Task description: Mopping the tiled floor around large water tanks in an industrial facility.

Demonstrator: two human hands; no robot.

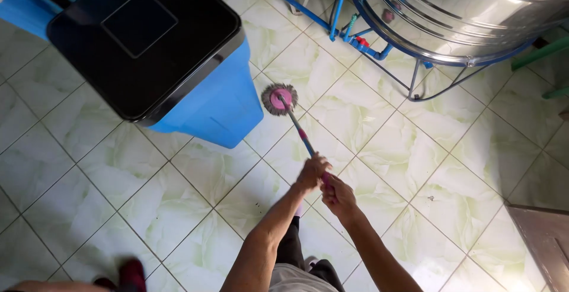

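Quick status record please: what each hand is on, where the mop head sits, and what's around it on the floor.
left hand: closed round the mop handle, upper grip
right hand: closed on the handle just behind the left
mop head: round, grey fringe, pink centre, flat on the tiled floor
nearest thing: blue bin with black lid, left of the head
beyond: steel tank on stand with blue pipes

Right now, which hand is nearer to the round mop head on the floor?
The left hand. It grips the mop handle higher up the pole, closer to the mop head. The right hand grips the handle just behind it, farther from the head.
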